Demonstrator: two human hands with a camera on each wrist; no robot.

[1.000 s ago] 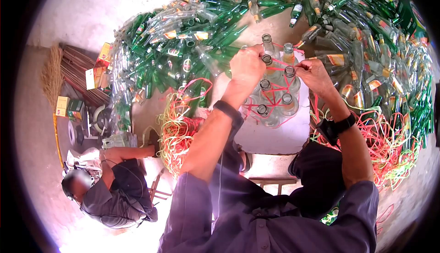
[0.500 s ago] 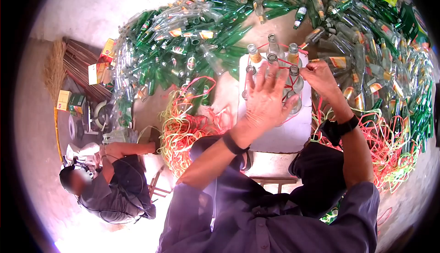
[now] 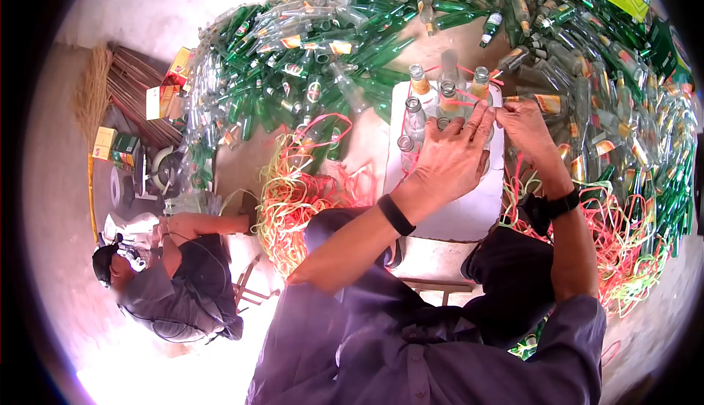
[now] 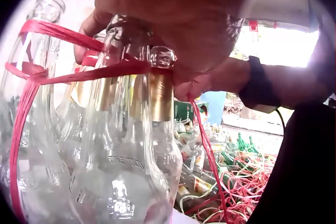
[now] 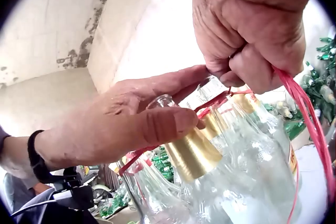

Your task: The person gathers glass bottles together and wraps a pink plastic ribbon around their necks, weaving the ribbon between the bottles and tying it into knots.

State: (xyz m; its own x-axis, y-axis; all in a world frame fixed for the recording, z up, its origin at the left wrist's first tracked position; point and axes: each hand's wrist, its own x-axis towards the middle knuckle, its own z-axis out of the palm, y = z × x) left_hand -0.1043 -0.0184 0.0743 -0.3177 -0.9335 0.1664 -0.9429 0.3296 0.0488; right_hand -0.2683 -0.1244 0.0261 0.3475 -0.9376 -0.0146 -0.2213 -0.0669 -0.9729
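Clear glass bottles [image 3: 414,117] stand upright in a cluster on a white board [image 3: 449,221], with red plastic twine [image 4: 86,74] around their necks. My left hand [image 3: 455,155] lies over the near right bottles, hiding some of them. Its fingers stretch out straight; in the right wrist view its thumb lies across the neck of a gold-foiled bottle [image 5: 193,160]. Close to those fingertips, my right hand [image 3: 529,128] pinches a strand of twine at the right side of the cluster. The twine's loose length [image 5: 310,112] hangs below the right hand.
Piles of green and clear bottles [image 3: 293,56] curve around the far side and right. Tangled red and yellow-green twine lies in a left heap [image 3: 290,214] and a right heap [image 3: 616,251]. Another person [image 3: 183,287] sits at left, near a broom [image 3: 92,119] and cartons [image 3: 161,102].
My left hand has let go at the cluster's far left side, spread over the bottles and shifted right towards my right hand. The right hand stays at the right side, still pinching the twine.
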